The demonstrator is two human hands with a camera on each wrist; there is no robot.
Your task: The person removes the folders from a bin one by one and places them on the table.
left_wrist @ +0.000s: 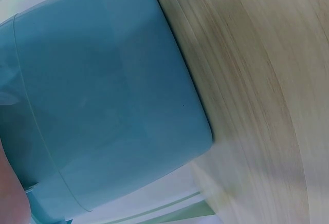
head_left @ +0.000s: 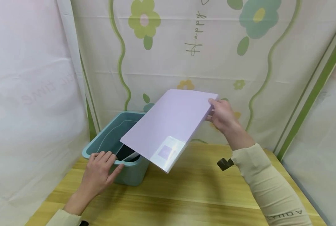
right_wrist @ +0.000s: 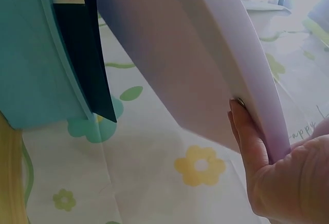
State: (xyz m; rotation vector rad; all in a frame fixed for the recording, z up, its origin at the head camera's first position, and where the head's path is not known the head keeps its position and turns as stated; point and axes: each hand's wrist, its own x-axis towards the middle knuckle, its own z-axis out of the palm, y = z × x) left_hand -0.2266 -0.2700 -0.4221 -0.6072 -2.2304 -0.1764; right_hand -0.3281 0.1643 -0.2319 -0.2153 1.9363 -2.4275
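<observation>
My right hand (head_left: pixel 223 115) pinches a pale purple file folder (head_left: pixel 175 121) at its far right corner, thumb on top and fingers beneath. The folder is held tilted, overlapping the right part of a blue-green plastic bin (head_left: pixel 134 176) in the head view. A clear label pocket (head_left: pixel 168 152) shows near its lower end. Two metal rivets dot its underside in the right wrist view, where the fingertips touch beside the spine. My left hand (head_left: pixel 100 171) grips the bin's near rim, fingers over the edge and thumb outside. A dark folder (right_wrist: pixel 82 54) stands inside the bin, rising above its rim.
The bin stands at the left of a wooden table (head_left: pixel 190 191). White patterned curtains (head_left: pixel 202 62) hang behind and on both sides. A small black device (head_left: pixel 225 164) is at the right sleeve's cuff.
</observation>
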